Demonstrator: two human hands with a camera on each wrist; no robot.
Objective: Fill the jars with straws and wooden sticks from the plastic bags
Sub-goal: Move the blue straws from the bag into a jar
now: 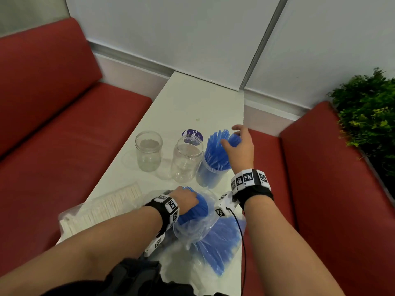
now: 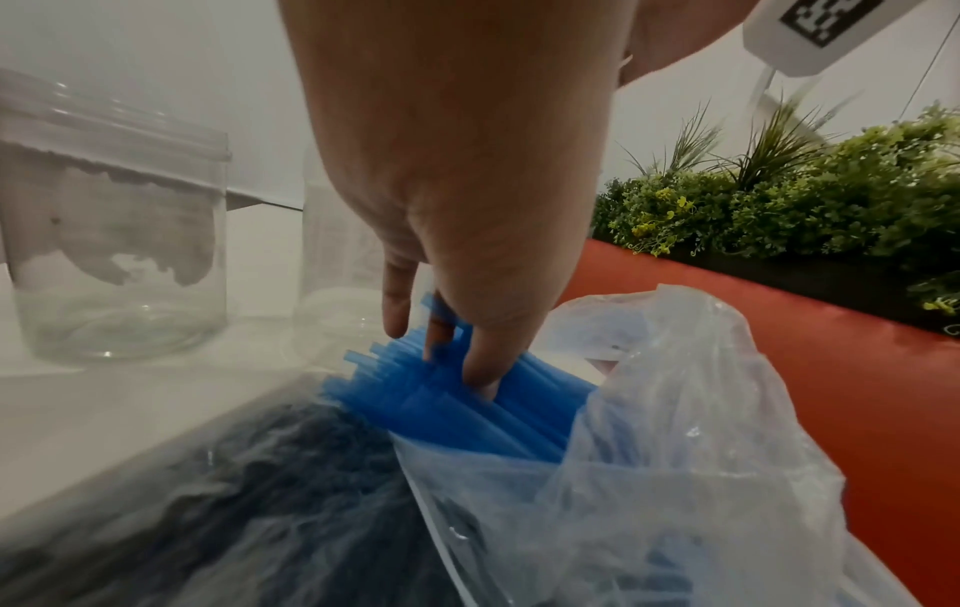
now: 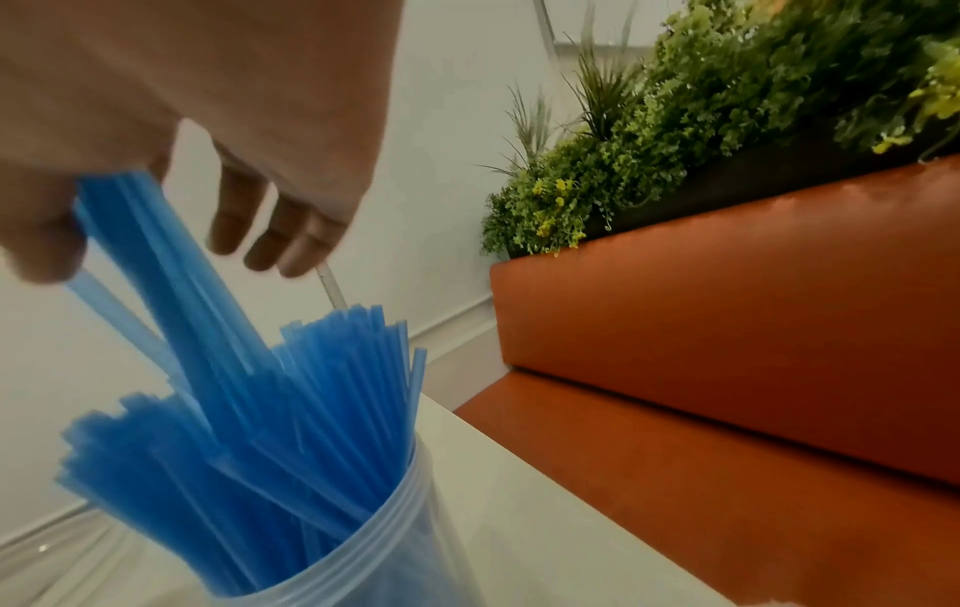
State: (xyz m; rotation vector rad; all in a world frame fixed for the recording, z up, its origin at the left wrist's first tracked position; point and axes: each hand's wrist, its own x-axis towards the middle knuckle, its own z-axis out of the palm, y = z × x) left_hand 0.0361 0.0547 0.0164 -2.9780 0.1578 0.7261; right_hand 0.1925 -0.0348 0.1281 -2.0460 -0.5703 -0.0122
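The right hand (image 1: 239,146) holds a small bunch of blue straws (image 3: 171,254) between thumb and forefinger, the other fingers (image 3: 280,234) spread loose, directly above the straw jar (image 1: 210,175). The lower ends of that bunch already sit inside the jar among the straws standing there, which fan out above its rim. The left hand (image 1: 184,199) is nearer the person than the straw jar, its fingers curled down into the open mouth of the straw bag (image 1: 198,227) and closing on the tops of the straws (image 2: 467,410) still inside.

Left of the straw jar stand two clear jars with nothing in them, the nearer one (image 1: 186,160) just beside it and the farther one (image 1: 149,150) apart from both. A purple lid (image 1: 192,134) lies behind the nearer one. Left of the straw bag lies a bag of wooden sticks (image 1: 102,207), apparently untouched, on the white worktop (image 1: 192,103).

The step in hand looks like loading straws: one bunch going in while the next is being gathered. The jar appears close to full, so the right hand probably needs only to release and let the bunch settle. The left hand must then draw its handful clear of the thin plastic without dragging the bag, and likely aim for the nearer empty jar.
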